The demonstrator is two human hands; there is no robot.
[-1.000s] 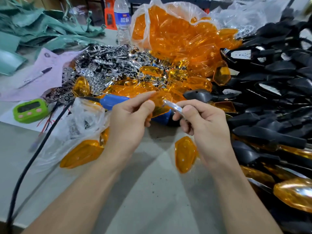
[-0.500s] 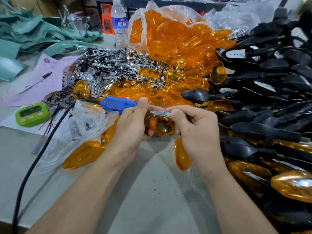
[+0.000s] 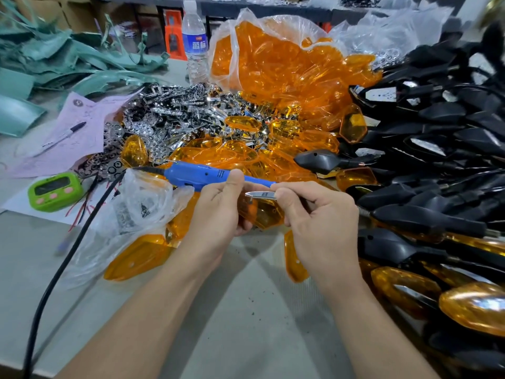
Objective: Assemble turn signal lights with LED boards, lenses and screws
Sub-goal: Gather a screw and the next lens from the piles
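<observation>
Your left hand [image 3: 218,214] curls round the amber lens [image 3: 259,213] just above the table [image 3: 246,310]; your right hand [image 3: 319,222] pinches a chrome strip [image 3: 259,194] over it. Light, slick, brittle plastic, I'd say, so hold it by the rim, not the face.

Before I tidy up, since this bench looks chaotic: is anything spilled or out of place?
Yes. Orange lenses have spilled from the open plastic bag across the table, mingling with the chrome parts. One lens stands on edge beside the right hand. Dark specks litter the bare surface nearby.
</observation>
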